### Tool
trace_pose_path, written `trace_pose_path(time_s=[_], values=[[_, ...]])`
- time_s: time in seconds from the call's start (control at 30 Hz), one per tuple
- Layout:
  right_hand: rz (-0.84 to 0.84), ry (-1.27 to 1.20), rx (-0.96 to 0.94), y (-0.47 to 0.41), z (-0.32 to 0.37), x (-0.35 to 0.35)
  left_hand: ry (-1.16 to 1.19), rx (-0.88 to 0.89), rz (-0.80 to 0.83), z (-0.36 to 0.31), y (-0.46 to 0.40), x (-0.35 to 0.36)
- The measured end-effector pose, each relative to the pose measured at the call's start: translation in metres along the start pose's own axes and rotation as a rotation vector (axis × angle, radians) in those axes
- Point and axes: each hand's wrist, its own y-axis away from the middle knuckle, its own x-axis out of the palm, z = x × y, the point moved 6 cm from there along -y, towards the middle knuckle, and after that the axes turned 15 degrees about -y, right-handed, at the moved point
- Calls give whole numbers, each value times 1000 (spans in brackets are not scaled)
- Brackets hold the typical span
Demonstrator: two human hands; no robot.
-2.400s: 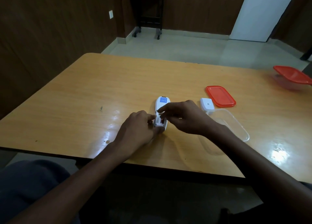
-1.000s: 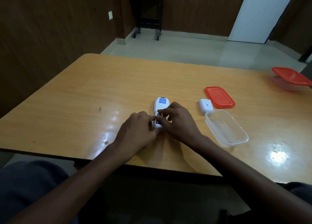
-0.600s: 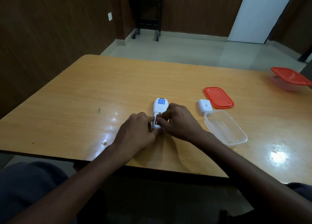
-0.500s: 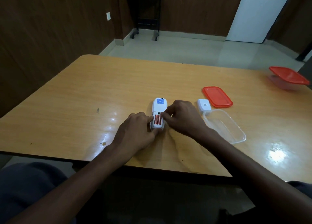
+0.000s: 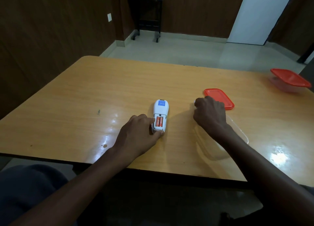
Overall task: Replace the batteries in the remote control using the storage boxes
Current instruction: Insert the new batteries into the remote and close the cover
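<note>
The white remote control point(image 5: 160, 109) lies face down on the wooden table point(image 5: 85, 98). Its battery bay is uncovered and holds two orange batteries point(image 5: 159, 121). My left hand point(image 5: 138, 135) grips the remote's near end, thumb at the bottom edge and fingers on its left side. My right hand point(image 5: 209, 114) hovers to the right with fingers curled over the spot where the white battery cover lay; only a sliver of white shows at the fingertips. A clear open storage box point(image 5: 237, 132) sits under my right wrist, with its red lid point(image 5: 219, 98) just beyond.
A second clear storage box with a red lid point(image 5: 289, 80) on it stands at the far right edge of the table. A dark side table point(image 5: 146, 16) is against the far wall, across the tiled floor.
My right hand left the remote's battery bay and moved right onto the white battery cover. The two orange batteries are now exposed in the bay. My left hand stayed on the remote.
</note>
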Motion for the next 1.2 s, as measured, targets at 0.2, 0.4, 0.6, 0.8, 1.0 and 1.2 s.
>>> trace_pose_path(time_s=[0.2,0.4,0.6,0.8,1.0,1.2], values=[[1,-413,-93,16,54,-12,218,-82,77,2,-2,-1],[156,-355,-183,51,98,4,630,-331,259,11,-4,5],[234,-234,-200,63,104,9,871,-480,298,16,-4,7],[209,-285,-219,62,99,18,920,-526,238,18,-6,10],[139,-525,-130,59,87,18,1129,-586,322,13,-5,9],[164,-666,-164,62,85,16,1255,-547,451,11,-7,17]])
